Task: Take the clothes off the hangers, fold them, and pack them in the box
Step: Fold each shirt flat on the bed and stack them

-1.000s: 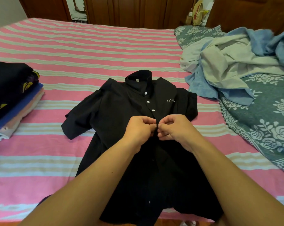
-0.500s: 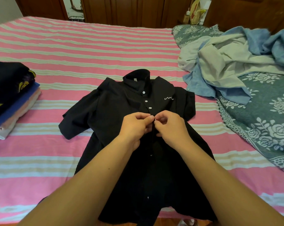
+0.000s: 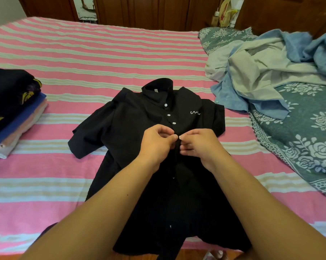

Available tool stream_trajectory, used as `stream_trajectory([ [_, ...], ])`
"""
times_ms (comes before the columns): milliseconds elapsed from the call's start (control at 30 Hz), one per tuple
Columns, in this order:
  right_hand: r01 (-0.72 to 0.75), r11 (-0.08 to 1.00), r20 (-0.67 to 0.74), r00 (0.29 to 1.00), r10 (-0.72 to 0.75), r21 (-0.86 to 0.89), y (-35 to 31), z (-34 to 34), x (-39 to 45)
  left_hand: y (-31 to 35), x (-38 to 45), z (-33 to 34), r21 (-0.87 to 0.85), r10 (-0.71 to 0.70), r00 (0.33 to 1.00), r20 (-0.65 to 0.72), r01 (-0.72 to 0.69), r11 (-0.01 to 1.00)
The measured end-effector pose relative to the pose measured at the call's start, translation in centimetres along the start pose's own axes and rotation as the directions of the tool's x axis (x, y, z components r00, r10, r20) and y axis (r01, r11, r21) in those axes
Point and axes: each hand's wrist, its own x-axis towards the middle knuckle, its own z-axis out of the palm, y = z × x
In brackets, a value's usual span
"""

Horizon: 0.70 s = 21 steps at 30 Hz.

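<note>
— Head view first: what have I got in front of me?

— I see a black short-sleeved shirt (image 3: 139,128) lying face up on the pink striped bedsheet (image 3: 102,59), collar away from me, three white buttons (image 3: 168,115) showing below the collar.

— And my hands?

— My left hand (image 3: 155,144) and right hand (image 3: 198,144) meet at the shirt's front placket just below the third button. Both have fingers curled, thumb and forefinger pinching the black fabric edges; fingertips nearly touch.

— Anything else on the bed?

— A stack of folded clothes (image 3: 14,117) sits at my left, well apart from the shirt. At my right a rumpled heap of blue and pale garments (image 3: 267,72) lies on a grey-blue floral quilt (image 3: 308,139).
</note>
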Motion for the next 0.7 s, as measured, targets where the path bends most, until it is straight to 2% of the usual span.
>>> stream_trajectory([
  [67,-0.194,0.965,0.118,0.978,0.174,0.179,-0.7,-0.6,0.2,0.0,0.0,0.1,0.022,0.046,0.999,-0.004,-0.046,0.999],
  [133,-0.374,0.876,0.226,0.922,0.315,0.304,-0.7,-1.0,0.5,-0.1,0.1,0.5,0.132,0.110,0.994,-0.020,-0.106,0.986],
  [200,-0.419,0.848,0.242,0.903,0.354,0.323,-0.2,-1.0,0.8,-0.4,0.0,0.7,0.239,0.115,0.993,-0.008,-0.110,0.965],
  [233,-0.386,0.883,0.208,0.918,0.338,0.267,0.2,-0.8,1.0,-0.7,0.0,0.8,0.217,0.069,0.997,0.020,-0.072,0.974],
  [300,-0.197,0.980,0.036,0.980,0.198,-0.034,1.0,-0.4,1.0,-0.8,-0.6,0.7,0.032,-0.103,0.985,0.136,0.100,0.994],
  [367,-0.020,0.943,-0.165,0.986,-0.037,-0.331,1.6,-0.4,0.8,-0.5,-1.6,0.4,-0.090,-0.214,0.944,0.252,0.243,0.966],
  [400,0.014,0.928,-0.226,0.968,-0.105,-0.373,1.8,-0.7,0.5,-0.5,-2.0,0.1,-0.039,-0.228,0.933,0.278,0.248,0.968],
  [433,0.039,0.933,-0.257,0.956,-0.139,-0.357,2.0,-1.0,-0.1,-0.6,-2.5,-0.3,0.095,-0.226,0.937,0.268,0.208,0.974],
  [500,0.059,0.908,-0.240,0.956,-0.172,-0.415,2.4,-1.6,-2.0,-1.0,-3.9,-1.1,0.403,-0.210,0.955,0.211,0.111,0.909],
  [533,0.061,0.861,-0.185,0.967,-0.177,-0.505,2.8,-1.7,-3.2,-1.3,-4.6,-1.5,0.483,-0.227,0.952,0.206,0.103,0.869],
  [633,0.068,0.714,-0.019,0.993,-0.113,-0.697,4.9,-1.2,-6.7,-2.0,-7.1,-1.9,0.528,-0.367,0.881,0.299,0.168,0.833],
  [700,0.109,0.636,0.015,0.988,-0.152,-0.764,6.2,-0.8,-7.8,-2.0,-8.6,-1.7,0.551,-0.403,0.849,0.341,0.167,0.817],
])
